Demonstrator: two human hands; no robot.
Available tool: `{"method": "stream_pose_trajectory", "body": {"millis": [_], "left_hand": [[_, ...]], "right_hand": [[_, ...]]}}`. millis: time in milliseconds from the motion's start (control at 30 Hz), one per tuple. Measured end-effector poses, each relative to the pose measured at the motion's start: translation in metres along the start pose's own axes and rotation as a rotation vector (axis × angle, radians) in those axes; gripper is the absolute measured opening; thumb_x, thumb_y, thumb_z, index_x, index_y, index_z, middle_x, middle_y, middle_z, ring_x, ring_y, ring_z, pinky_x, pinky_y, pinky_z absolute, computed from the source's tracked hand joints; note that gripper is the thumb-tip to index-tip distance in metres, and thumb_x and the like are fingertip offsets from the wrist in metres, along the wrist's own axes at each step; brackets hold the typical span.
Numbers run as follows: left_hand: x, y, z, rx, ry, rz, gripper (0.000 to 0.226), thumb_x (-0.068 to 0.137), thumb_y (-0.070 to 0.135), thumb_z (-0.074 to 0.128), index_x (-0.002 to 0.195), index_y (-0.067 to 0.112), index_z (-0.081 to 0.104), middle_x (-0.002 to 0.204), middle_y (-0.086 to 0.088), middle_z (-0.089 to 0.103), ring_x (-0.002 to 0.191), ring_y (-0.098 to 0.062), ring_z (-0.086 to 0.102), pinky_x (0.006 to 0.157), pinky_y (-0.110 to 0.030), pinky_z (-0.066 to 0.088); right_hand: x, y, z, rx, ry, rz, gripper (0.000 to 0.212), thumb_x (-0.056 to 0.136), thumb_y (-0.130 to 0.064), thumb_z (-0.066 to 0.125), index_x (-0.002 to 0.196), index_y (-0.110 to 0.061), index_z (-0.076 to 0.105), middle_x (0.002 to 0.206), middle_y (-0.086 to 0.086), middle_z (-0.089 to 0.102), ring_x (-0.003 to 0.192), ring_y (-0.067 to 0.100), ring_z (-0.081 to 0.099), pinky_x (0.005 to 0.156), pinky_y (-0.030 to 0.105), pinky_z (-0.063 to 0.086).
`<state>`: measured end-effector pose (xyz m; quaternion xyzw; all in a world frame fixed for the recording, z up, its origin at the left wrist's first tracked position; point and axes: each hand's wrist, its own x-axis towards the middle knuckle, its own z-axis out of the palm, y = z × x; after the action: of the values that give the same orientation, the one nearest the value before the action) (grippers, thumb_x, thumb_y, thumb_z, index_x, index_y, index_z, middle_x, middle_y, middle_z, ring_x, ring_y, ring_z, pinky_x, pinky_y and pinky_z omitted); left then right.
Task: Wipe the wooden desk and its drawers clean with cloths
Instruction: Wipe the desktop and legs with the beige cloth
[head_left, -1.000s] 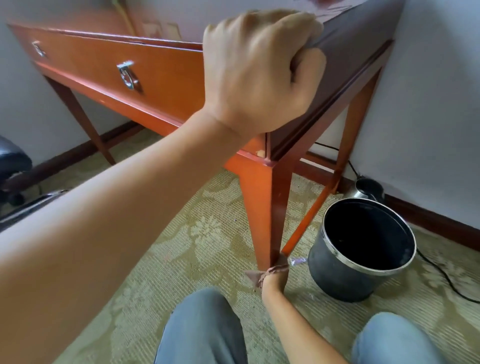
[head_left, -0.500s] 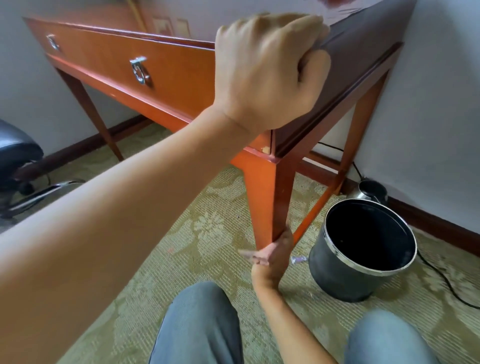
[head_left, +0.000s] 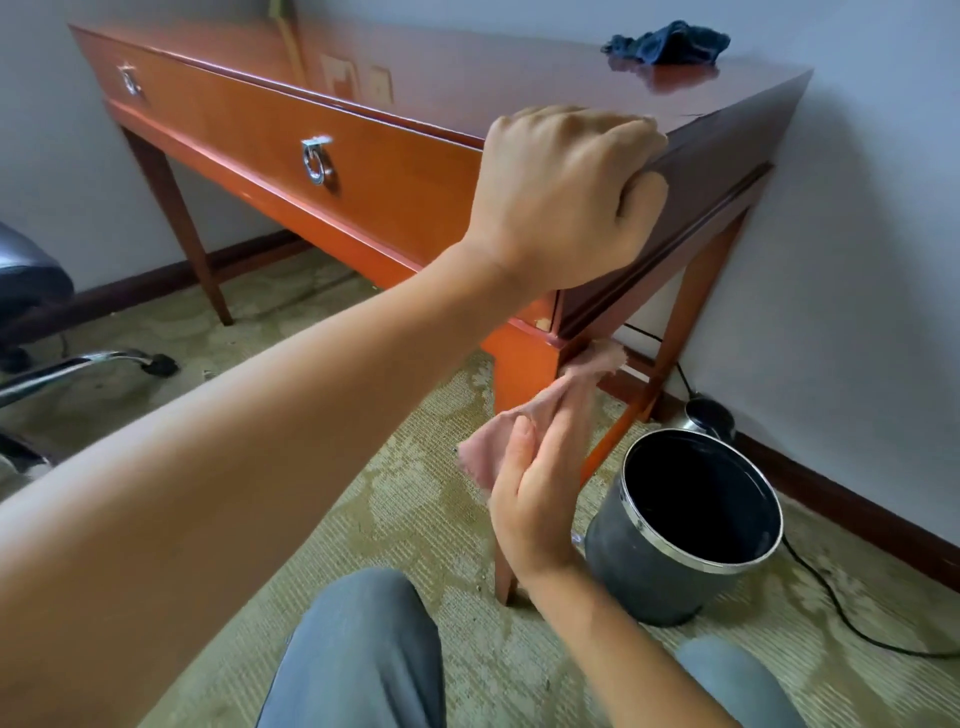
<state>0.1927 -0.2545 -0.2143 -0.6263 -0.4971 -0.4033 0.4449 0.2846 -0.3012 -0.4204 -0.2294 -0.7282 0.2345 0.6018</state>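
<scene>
From the head camera, a glossy orange-red wooden desk (head_left: 395, 171) stands against a pale wall, its near right corner closest to the viewer. Its long drawer front carries a silver ring pull (head_left: 317, 161), with a second pull (head_left: 129, 80) further left. The left hand (head_left: 566, 197) grips that near corner, fingers curled over the top edge and thumb against the darker side panel. Lower down, the right hand (head_left: 530, 483) pinches a pink cloth (head_left: 488, 447) and presses it against the near front leg (head_left: 524, 374). A crumpled dark blue cloth (head_left: 667, 47) lies on the desktop's far right end. A black bin (head_left: 685, 525) with a silver rim sits on patterned green carpet (head_left: 405, 519) just right of the leg.
</scene>
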Motion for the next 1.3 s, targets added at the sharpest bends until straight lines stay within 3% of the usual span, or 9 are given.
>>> {"method": "stream_pose_trajectory", "body": {"millis": [67, 167, 267, 400, 567, 900, 1067, 1200, 1300], "left_hand": [[0.001, -0.001, 0.001, -0.007, 0.001, -0.001, 0.029, 0.083, 0.020, 0.051, 0.072, 0.015, 0.077, 0.074, -0.001, 0.076, 0.068, -0.022, 0.072, 0.054, -0.029, 0.051], [-0.001, -0.003, 0.005, 0.009, -0.001, -0.005, 0.030, 0.085, 0.022, 0.050, 0.073, 0.014, 0.076, 0.076, -0.002, 0.076, 0.069, -0.023, 0.073, 0.056, -0.029, 0.052], [-0.002, -0.004, 0.006, 0.000, -0.006, -0.016, 0.031, 0.084, 0.023, 0.048, 0.072, 0.015, 0.076, 0.075, -0.002, 0.076, 0.067, -0.023, 0.071, 0.056, -0.029, 0.050], [0.000, -0.003, 0.005, 0.003, -0.017, -0.005, 0.028, 0.082, 0.021, 0.047, 0.065, 0.015, 0.068, 0.062, 0.001, 0.065, 0.055, -0.023, 0.059, 0.053, -0.024, 0.032], [-0.002, -0.004, 0.007, 0.008, -0.038, -0.008, 0.029, 0.084, 0.022, 0.045, 0.067, 0.015, 0.067, 0.066, 0.000, 0.069, 0.058, -0.023, 0.062, 0.054, -0.026, 0.043], [0.002, -0.004, -0.007, 0.072, 0.004, 0.086, 0.022, 0.084, 0.024, 0.042, 0.062, 0.022, 0.041, 0.057, 0.012, 0.032, 0.048, -0.014, 0.029, 0.053, -0.018, 0.007], [0.003, 0.002, -0.006, -0.030, 0.020, 0.064, 0.019, 0.081, 0.020, 0.045, 0.064, 0.020, 0.037, 0.060, 0.010, 0.031, 0.050, -0.018, 0.028, 0.055, -0.018, 0.007], [0.000, -0.002, -0.002, -0.031, -0.029, 0.032, 0.024, 0.083, 0.019, 0.045, 0.062, 0.015, 0.055, 0.059, 0.010, 0.041, 0.050, -0.019, 0.038, 0.055, -0.021, 0.020], [0.000, 0.002, -0.004, -0.013, -0.079, 0.005, 0.027, 0.084, 0.021, 0.044, 0.066, 0.016, 0.065, 0.059, 0.006, 0.056, 0.051, -0.019, 0.048, 0.055, -0.023, 0.025]], "right_hand": [[0.009, 0.020, -0.008, -0.102, -0.041, -0.288, 0.054, 0.100, 0.010, 0.052, 0.149, -0.002, 0.035, 0.162, 0.008, 0.031, 0.149, 0.023, 0.035, 0.119, 0.041, 0.036], [0.035, 0.042, -0.026, -0.396, -0.008, -0.647, 0.052, 0.098, 0.006, 0.062, 0.145, 0.006, 0.042, 0.148, 0.027, 0.046, 0.139, 0.040, 0.048, 0.107, 0.056, 0.048], [0.070, 0.034, -0.034, -0.611, -0.151, -0.978, 0.046, 0.098, -0.007, 0.058, 0.144, 0.000, 0.054, 0.150, 0.015, 0.052, 0.144, 0.030, 0.043, 0.121, 0.045, 0.033], [0.076, 0.040, -0.031, -0.934, -0.345, -1.194, 0.056, 0.096, -0.021, 0.050, 0.146, 0.004, 0.049, 0.153, 0.016, 0.049, 0.145, 0.030, 0.042, 0.126, 0.043, 0.021], [-0.004, 0.102, -0.026, -1.205, -0.692, -1.405, 0.057, 0.102, -0.018, 0.024, 0.149, 0.009, 0.041, 0.156, 0.027, 0.040, 0.150, 0.038, 0.031, 0.127, 0.053, -0.005], [-0.151, 0.168, 0.002, -1.379, -1.275, -1.359, 0.067, 0.107, -0.032, 0.022, 0.155, 0.014, 0.016, 0.160, 0.039, 0.011, 0.147, 0.061, 0.005, 0.116, 0.071, -0.013], [-0.149, 0.164, 0.003, -1.455, -1.401, -1.493, 0.070, 0.108, -0.038, 0.019, 0.158, 0.007, -0.001, 0.167, 0.026, -0.006, 0.154, 0.046, -0.011, 0.107, 0.065, -0.028], [-0.104, 0.149, -0.019, -1.385, -1.121, -1.338, 0.062, 0.103, -0.020, 0.014, 0.158, 0.007, 0.006, 0.166, 0.027, -0.005, 0.154, 0.041, -0.011, 0.113, 0.063, -0.028], [-0.046, 0.107, -0.044, -0.914, -0.748, -1.032, 0.050, 0.100, -0.006, 0.031, 0.146, -0.003, 0.052, 0.157, 0.013, 0.043, 0.148, 0.024, 0.038, 0.127, 0.042, 0.013]]}}
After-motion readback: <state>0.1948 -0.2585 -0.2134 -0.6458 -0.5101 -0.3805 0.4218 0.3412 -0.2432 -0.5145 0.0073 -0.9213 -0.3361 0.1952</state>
